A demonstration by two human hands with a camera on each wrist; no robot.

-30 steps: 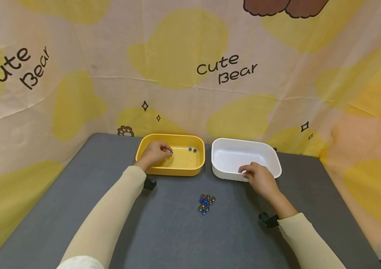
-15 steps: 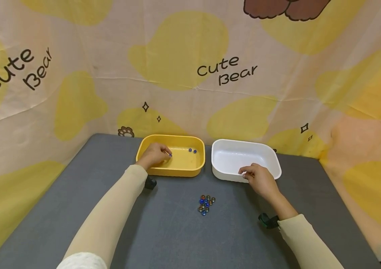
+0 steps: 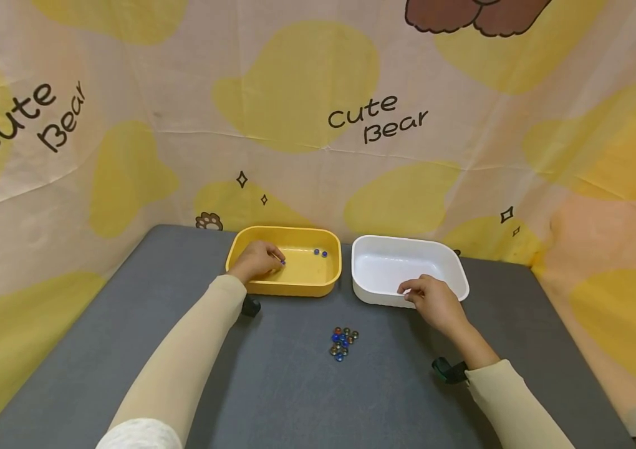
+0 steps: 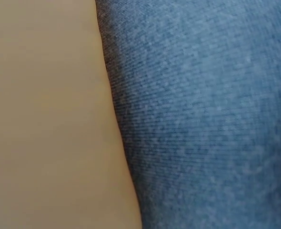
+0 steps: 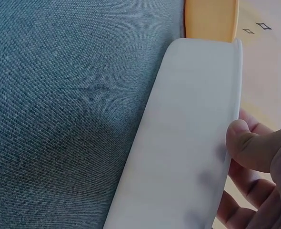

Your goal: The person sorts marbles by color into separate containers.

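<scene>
My left hand (image 3: pixel 257 258) reaches over the near left rim of the yellow tray (image 3: pixel 295 290). Its thumb and fingertips pinch a blue marble (image 3: pixel 282 262) low in the tray. Two more blue marbles (image 3: pixel 320 253) lie inside, toward the far right. At the near rim of the white tray (image 3: pixel 371 294) is my right hand (image 3: pixel 436 302). In the right wrist view its thumb (image 5: pixel 240 138) lies on the outer side of the rim, with the other fingers behind the wall, holding the edge. In the left wrist view only sleeve and cloth show.
Between the trays and me, a cluster of several marbles (image 3: pixel 342 343), blue, brownish and reddish, sits on the grey tabletop (image 3: pixel 290 399). A printed cloth backdrop (image 3: pixel 295 93) rises right behind the trays and along both sides.
My left hand draws slightly back toward me and left, and the blue marble at its fingertips shifts with it. My right hand stays at the white tray's rim. The marble cluster is unchanged.
</scene>
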